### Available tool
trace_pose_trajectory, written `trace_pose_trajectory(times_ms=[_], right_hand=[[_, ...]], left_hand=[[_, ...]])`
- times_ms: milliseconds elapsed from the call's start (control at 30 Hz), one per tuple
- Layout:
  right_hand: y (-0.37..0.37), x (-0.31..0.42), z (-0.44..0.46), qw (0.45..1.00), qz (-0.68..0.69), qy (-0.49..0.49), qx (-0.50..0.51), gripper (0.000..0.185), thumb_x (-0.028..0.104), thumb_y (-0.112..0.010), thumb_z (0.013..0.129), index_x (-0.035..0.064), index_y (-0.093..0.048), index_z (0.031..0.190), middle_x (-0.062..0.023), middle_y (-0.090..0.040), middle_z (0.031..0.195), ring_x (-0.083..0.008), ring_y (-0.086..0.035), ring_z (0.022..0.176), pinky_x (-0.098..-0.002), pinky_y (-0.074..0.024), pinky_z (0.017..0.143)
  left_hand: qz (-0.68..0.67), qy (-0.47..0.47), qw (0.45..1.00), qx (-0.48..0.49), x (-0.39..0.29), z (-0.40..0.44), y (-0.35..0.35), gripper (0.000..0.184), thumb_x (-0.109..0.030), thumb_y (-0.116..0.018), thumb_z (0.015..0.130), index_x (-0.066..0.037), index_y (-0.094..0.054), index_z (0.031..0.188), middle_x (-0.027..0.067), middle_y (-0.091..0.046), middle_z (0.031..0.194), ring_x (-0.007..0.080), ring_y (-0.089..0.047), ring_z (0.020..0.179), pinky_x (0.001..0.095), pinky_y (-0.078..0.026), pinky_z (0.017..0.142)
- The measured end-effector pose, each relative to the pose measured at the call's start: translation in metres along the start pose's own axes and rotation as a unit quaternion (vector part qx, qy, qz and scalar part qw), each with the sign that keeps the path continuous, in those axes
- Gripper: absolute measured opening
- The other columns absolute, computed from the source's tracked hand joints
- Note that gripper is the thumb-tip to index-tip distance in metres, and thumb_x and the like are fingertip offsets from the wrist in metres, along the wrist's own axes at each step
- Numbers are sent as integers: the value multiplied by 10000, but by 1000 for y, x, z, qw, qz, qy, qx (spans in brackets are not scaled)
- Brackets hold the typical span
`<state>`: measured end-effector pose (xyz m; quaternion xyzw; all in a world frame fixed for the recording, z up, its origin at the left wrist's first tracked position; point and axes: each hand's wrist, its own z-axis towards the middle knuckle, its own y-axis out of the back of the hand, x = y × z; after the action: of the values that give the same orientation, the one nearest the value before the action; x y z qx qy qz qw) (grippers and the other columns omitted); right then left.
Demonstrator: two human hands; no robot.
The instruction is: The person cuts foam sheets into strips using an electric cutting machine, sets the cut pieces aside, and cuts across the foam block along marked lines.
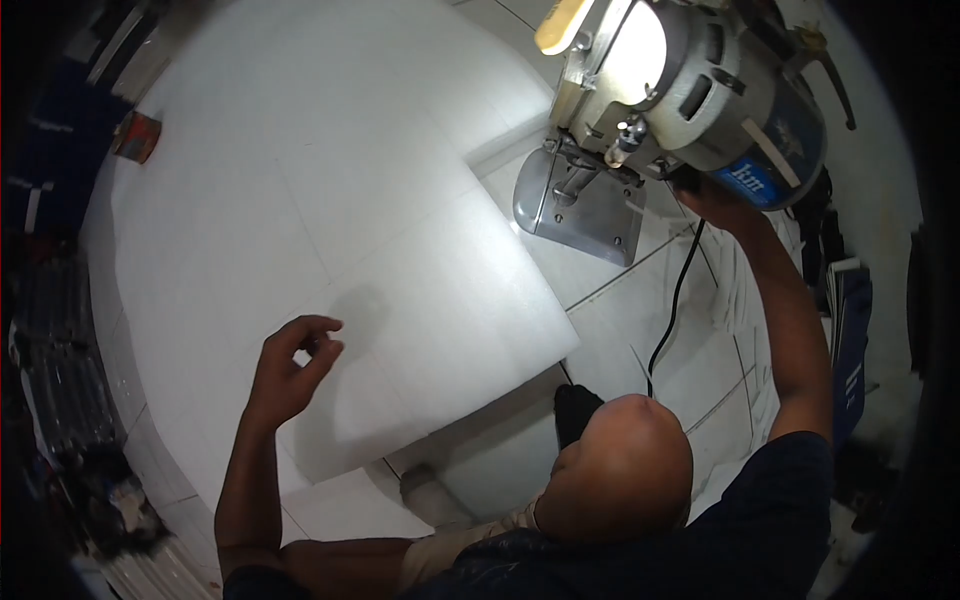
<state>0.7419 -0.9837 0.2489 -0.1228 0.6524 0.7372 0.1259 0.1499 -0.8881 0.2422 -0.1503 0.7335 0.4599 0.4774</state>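
Observation:
My left hand (296, 368) hovers over a thick white stack of sheet material (230, 250), casting a shadow on it. Its fingers are curved, with a gap between thumb and forefinger and nothing held. At the upper right, an electric cloth cutting machine (700, 85) stands with its metal base plate (580, 212) beside the cut, stepped edge of the stack. My right hand (715, 205) grips the machine low down by the blue "km" label. Those fingertips are partly hidden by the machine. A lamp on it shines brightly.
A black cable (672, 310) runs from the machine across the tiled floor (610, 325) toward my bent knee (635, 465). An orange-red tin (137, 136) sits at the stack's far left edge. Plastic-wrapped bundles (70, 360) line the left side. Blue-and-white packages (850, 340) stand at right.

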Motion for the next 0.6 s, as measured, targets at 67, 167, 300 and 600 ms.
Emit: trace_pose_trajectory(times_ms=[67, 167, 300, 600], right_hand=[[-3, -7, 3, 996, 68, 7, -65, 571, 444, -660, 810, 83, -542, 1236, -181, -590, 1151, -334, -574, 1091, -454, -444, 944], [-23, -20, 10, 993, 98, 28, -66, 553, 424, -662, 809, 83, -543, 1227, -160, -559, 1203, -320, -550, 1127, -448, -443, 973], [-3, -23, 29, 982, 110, 90, -127, 459, 337, -704, 787, 124, -580, 1174, -133, -581, 1150, -290, -573, 1090, -434, -478, 924], [-12, -37, 80, 973, 114, 161, -115, 323, 332, -692, 775, 133, -636, 1022, -45, -649, 975, -245, -640, 915, -431, -529, 816]], left_hand=[[20, 29, 999, -17, -12, -25, 2, 208, -104, -665, 859, -5, -645, 1041, 2, -572, 748, 88, -511, 684, 257, -454, 660], [51, 82, 995, -15, -36, -48, -3, 207, -108, -661, 861, -6, -645, 1041, -2, -568, 738, 80, -502, 669, 252, -448, 650], [76, 116, 990, -19, -43, -45, -29, 226, -142, -664, 863, -10, -647, 1045, 8, -561, 728, 80, -492, 650, 248, -437, 629], [164, 8, 983, -78, -28, 18, -108, 359, -225, -690, 857, -23, -604, 1142, 151, -603, 1131, 288, -577, 1047, 401, -471, 894]])
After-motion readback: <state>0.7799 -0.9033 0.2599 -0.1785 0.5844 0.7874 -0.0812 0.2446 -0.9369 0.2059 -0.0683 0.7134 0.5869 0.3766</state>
